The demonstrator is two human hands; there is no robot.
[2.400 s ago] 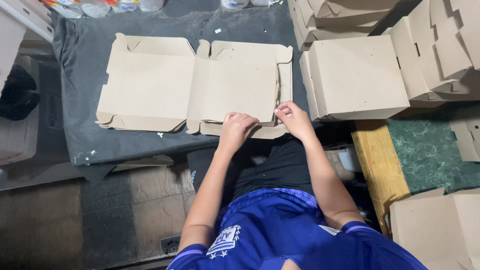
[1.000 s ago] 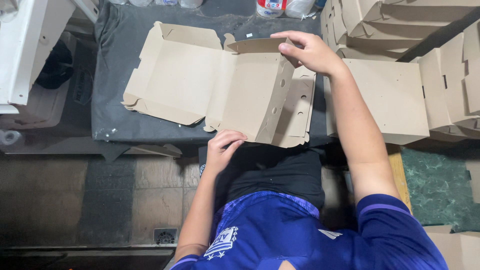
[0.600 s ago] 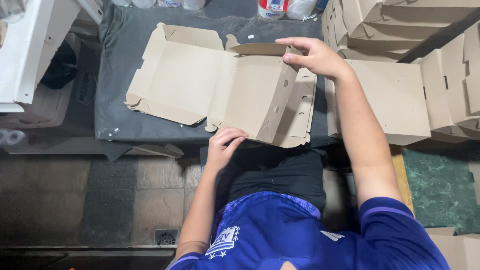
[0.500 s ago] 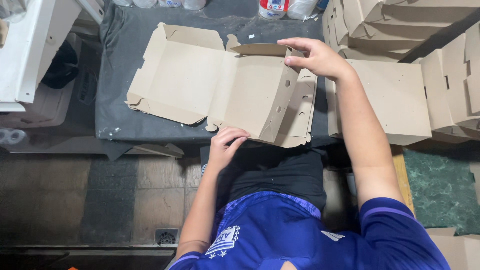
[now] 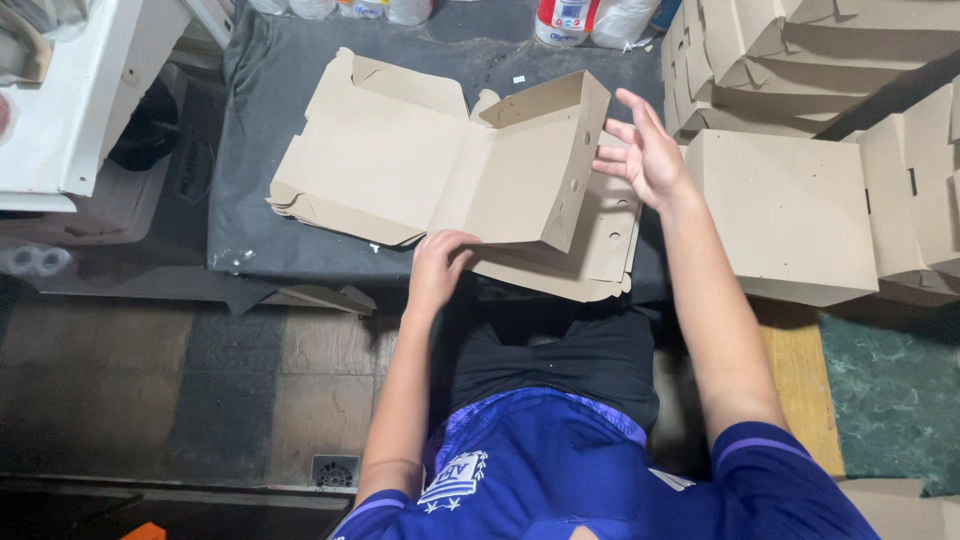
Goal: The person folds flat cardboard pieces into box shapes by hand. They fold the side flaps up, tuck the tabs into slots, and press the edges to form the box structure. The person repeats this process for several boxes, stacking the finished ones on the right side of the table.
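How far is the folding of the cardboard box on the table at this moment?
Done: folded boxes stand stacked at the right. In hand: the top cardboard blank has its right side wall raised; the right hand is at that wall, the left hand presses the near edge. Left: the left half lies flat, with more blanks beneath.

A small box-folding workshop: folded cardboard boxes (image 5: 800,60) stacked beside a dark cloth-covered table (image 5: 270,150).
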